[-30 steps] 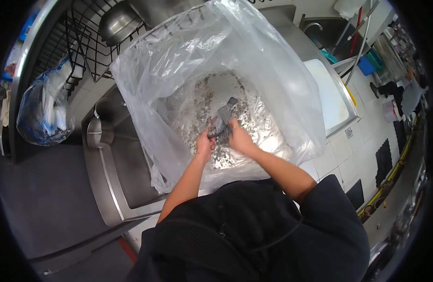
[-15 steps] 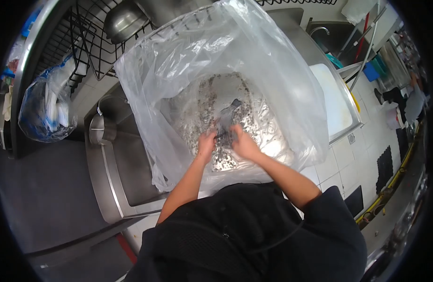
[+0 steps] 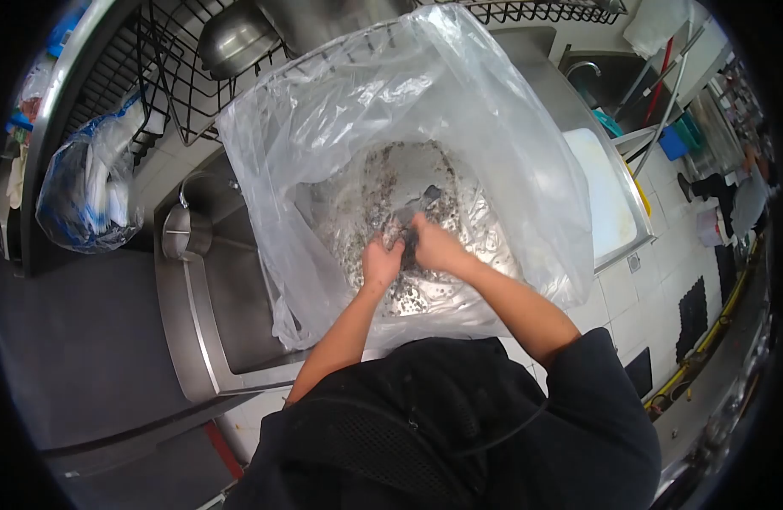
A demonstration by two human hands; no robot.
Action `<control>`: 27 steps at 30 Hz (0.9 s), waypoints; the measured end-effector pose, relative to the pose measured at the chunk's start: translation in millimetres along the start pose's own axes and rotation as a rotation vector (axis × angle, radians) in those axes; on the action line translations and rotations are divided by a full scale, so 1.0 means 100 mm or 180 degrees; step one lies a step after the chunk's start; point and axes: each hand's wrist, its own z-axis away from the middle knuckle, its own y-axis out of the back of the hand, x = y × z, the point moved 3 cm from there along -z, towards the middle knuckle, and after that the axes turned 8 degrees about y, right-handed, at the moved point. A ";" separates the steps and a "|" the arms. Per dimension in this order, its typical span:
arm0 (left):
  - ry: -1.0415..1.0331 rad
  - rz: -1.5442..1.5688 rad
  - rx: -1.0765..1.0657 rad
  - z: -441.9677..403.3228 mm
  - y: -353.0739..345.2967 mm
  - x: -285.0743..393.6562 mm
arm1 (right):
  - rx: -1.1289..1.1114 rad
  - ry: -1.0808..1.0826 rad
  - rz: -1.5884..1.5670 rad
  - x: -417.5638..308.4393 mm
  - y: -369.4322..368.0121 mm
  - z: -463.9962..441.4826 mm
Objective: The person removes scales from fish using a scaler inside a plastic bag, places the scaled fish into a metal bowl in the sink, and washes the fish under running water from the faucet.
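Observation:
A large clear plastic bag is spread wide over the sink area, and both my hands are inside its mouth. Between them lies a dark grey thing that looks like a fish, its tail-like end pointing away from me. My left hand is closed around its near part. Closed fingers of my right hand press against its right side; whether they hold a small tool is hidden. Many small dark and pale flecks, like scales, cling to the wet bottom and far wall of the bag.
To the left are a steel sink basin and a round metal container. A wire rack holds a steel bowl. On the right lies a white cutting board. Another person stands at the far right.
My hands have drawn closer together around the grey fish-like thing. My right hand has moved slightly up and away from me. The view has shifted slightly.

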 end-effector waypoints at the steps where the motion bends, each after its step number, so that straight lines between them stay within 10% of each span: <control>1: -0.0100 -0.0203 0.0091 -0.04 0.01 0.05 | -0.0277 -0.0020 0.0175 -0.10 0.02 0.05; 6: -0.0376 -0.0555 0.0273 -0.04 0.11 0.06 | 0.0675 0.0369 0.0200 0.21 0.15 -0.09; 27: -0.0599 -0.1713 -0.0031 0.14 0.15 0.42 | 0.0099 -0.0007 0.0944 -0.16 0.29 0.25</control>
